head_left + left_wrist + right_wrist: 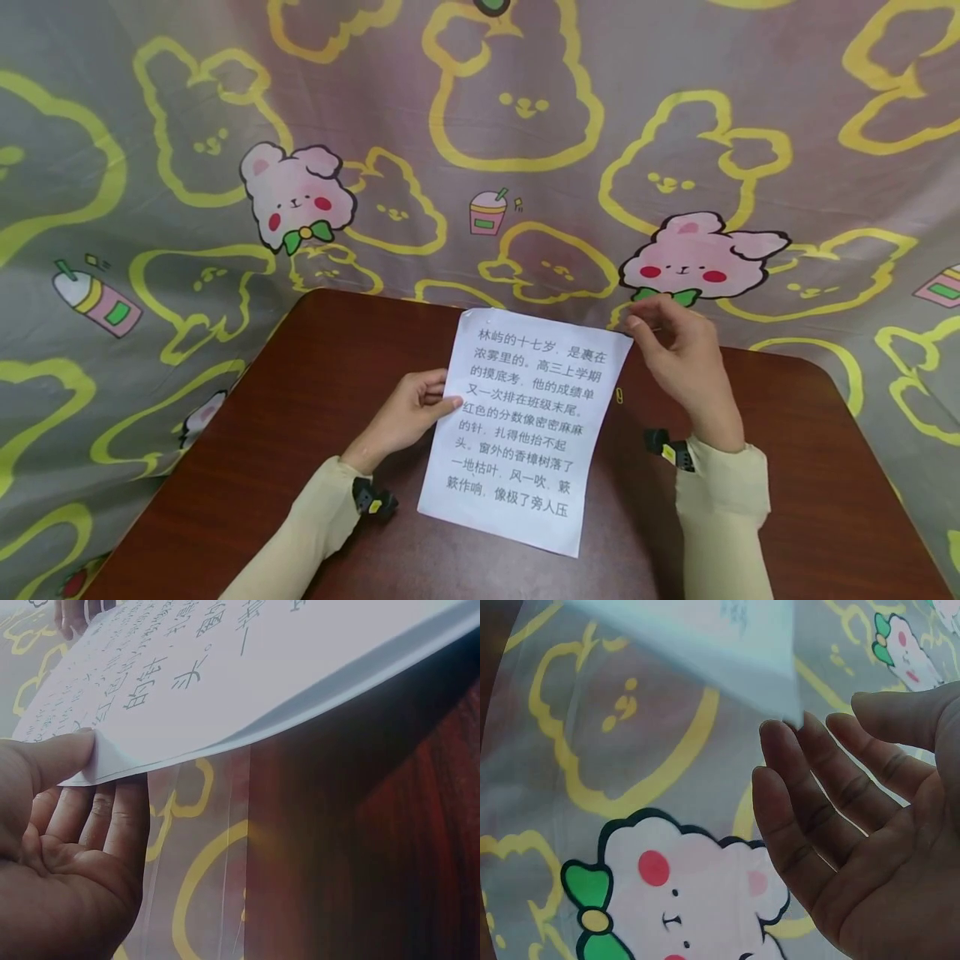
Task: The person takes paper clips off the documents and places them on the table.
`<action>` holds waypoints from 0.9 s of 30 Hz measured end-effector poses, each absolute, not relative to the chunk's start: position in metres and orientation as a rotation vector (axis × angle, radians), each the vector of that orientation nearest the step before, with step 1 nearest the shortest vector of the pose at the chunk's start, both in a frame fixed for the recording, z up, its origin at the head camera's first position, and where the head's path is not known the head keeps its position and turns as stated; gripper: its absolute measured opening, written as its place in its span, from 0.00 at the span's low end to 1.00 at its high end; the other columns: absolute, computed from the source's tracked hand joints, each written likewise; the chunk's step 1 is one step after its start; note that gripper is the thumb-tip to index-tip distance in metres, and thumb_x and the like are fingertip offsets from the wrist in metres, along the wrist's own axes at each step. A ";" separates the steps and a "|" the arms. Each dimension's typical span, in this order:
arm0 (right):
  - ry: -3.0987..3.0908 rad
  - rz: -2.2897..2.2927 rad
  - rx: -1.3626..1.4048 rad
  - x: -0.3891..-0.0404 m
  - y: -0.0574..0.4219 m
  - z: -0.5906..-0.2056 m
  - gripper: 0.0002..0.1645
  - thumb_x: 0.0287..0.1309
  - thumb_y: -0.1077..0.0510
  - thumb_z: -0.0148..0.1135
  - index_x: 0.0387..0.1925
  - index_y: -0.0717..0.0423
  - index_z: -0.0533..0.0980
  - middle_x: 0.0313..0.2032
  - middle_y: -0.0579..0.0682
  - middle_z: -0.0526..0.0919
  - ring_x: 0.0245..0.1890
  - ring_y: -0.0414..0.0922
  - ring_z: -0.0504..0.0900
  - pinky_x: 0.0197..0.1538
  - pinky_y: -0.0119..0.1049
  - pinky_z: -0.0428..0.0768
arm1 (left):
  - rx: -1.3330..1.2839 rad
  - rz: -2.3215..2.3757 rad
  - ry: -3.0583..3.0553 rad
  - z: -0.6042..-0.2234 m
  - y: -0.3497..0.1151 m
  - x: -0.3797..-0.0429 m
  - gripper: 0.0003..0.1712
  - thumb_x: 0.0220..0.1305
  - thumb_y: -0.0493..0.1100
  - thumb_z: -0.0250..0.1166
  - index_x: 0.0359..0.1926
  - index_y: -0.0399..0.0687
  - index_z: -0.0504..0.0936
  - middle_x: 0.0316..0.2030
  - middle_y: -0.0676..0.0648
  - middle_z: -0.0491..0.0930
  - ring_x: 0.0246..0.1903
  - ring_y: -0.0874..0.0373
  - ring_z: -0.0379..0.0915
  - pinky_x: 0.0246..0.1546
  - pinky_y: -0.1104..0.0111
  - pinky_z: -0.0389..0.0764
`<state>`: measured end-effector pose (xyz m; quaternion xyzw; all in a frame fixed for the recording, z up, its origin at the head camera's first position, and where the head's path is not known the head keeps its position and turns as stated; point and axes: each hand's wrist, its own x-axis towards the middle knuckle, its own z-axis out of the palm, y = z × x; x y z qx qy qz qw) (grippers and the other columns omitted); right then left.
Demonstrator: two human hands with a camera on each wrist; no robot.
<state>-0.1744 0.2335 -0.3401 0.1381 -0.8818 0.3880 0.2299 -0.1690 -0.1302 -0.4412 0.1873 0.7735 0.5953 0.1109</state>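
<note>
A white sheet of paper [517, 433] printed with large Chinese characters is held up, tilted, over the brown table. My left hand [405, 415] pinches its left edge, thumb on the printed face and fingers behind. In the left wrist view, a second layer shows along the lower edge of the paper [225, 697]. At the upper right corner is my right hand [686, 354]. The right wrist view shows that hand's thumb apart from its lightly bent fingers [780, 802], with the paper's corner [784, 697] right at the fingertips.
The dark brown wooden table [360, 367] lies under both forearms. Behind it hangs a grey cloth [390, 108] with yellow outlines and pink rabbit faces. A black wrist camera [373, 500] is strapped to the left wrist, another camera [670, 450] to the right.
</note>
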 end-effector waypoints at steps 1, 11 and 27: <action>-2.421 1.068 0.388 -0.174 0.232 -0.339 0.11 0.69 0.63 0.65 0.50 0.61 0.82 0.42 0.58 0.90 0.35 0.21 0.78 0.41 0.14 0.76 | 0.553 1.751 2.271 -0.441 -0.130 -0.169 0.19 0.73 0.33 0.64 0.62 0.39 0.80 0.48 0.35 0.89 0.38 0.51 0.91 0.38 0.66 0.90; -2.455 1.073 0.375 -0.170 0.214 -0.334 0.12 0.69 0.61 0.65 0.51 0.60 0.82 0.43 0.57 0.90 0.38 0.45 0.86 0.43 0.15 0.77 | 0.556 1.748 2.274 -0.441 -0.130 -0.169 0.19 0.73 0.33 0.64 0.62 0.38 0.80 0.49 0.35 0.89 0.38 0.52 0.90 0.38 0.66 0.89; -2.355 1.101 0.524 -0.176 0.177 -0.330 0.09 0.67 0.65 0.67 0.47 0.60 0.84 0.42 0.57 0.91 0.40 0.51 0.89 0.45 0.27 0.80 | 0.566 1.749 2.275 -0.441 -0.128 -0.167 0.19 0.72 0.32 0.64 0.62 0.37 0.81 0.48 0.35 0.89 0.38 0.52 0.91 0.38 0.66 0.89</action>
